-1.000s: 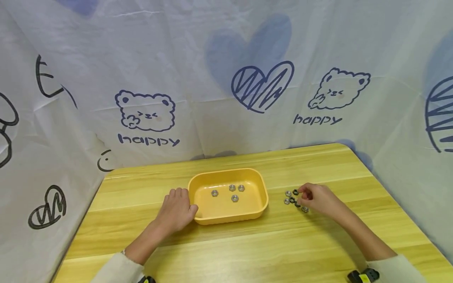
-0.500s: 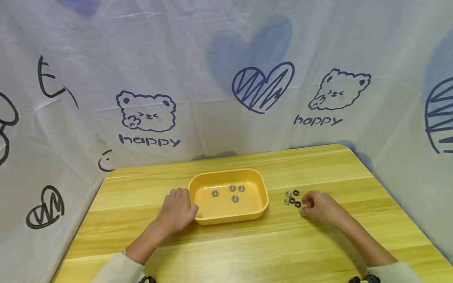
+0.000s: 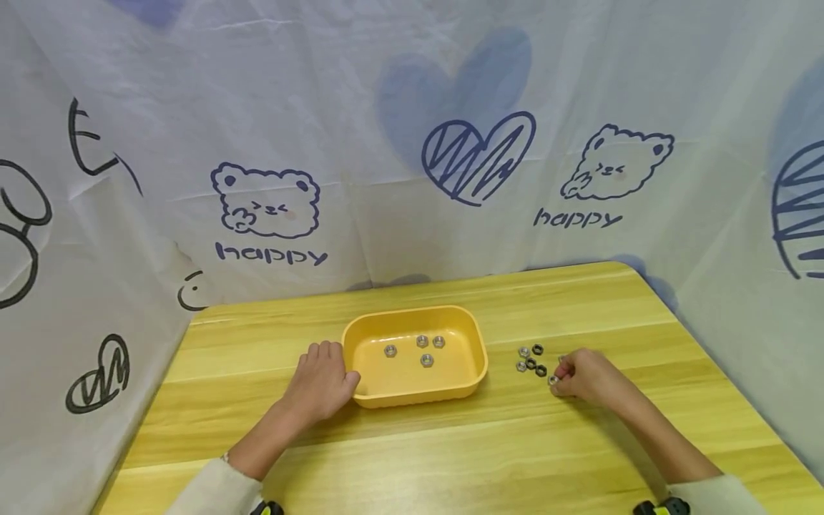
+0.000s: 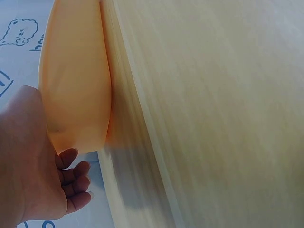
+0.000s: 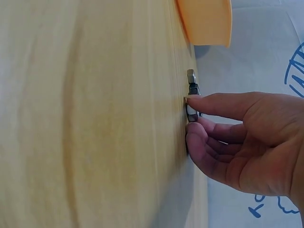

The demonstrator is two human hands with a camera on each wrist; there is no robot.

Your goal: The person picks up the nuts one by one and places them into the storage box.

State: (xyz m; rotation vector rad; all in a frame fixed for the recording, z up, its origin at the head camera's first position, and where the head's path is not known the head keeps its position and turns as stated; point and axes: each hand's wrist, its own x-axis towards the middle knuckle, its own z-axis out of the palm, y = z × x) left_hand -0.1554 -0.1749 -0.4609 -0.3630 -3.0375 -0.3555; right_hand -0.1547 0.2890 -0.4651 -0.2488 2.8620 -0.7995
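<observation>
Gripping left hand (image 3: 322, 383): curled on yellow tray (image 3: 421, 397), left rim
Right hand (image 3: 587, 375): pinches silver nut (image 3: 553, 380) near loose nuts (image 3: 528, 364)
Table (image 3: 450, 458): room between tray and loose nuts

Looking forward and down from head, wide over table (image 3: 412, 458). Looking from wrists, very near, low, turned sideways along same table. Sharing yellow tray (image 3: 386, 375) across all three views.

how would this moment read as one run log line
left hand: holds yellow tray; right hand: at silver nut, grip unclear; inside yellow tray: four silver nuts
</observation>
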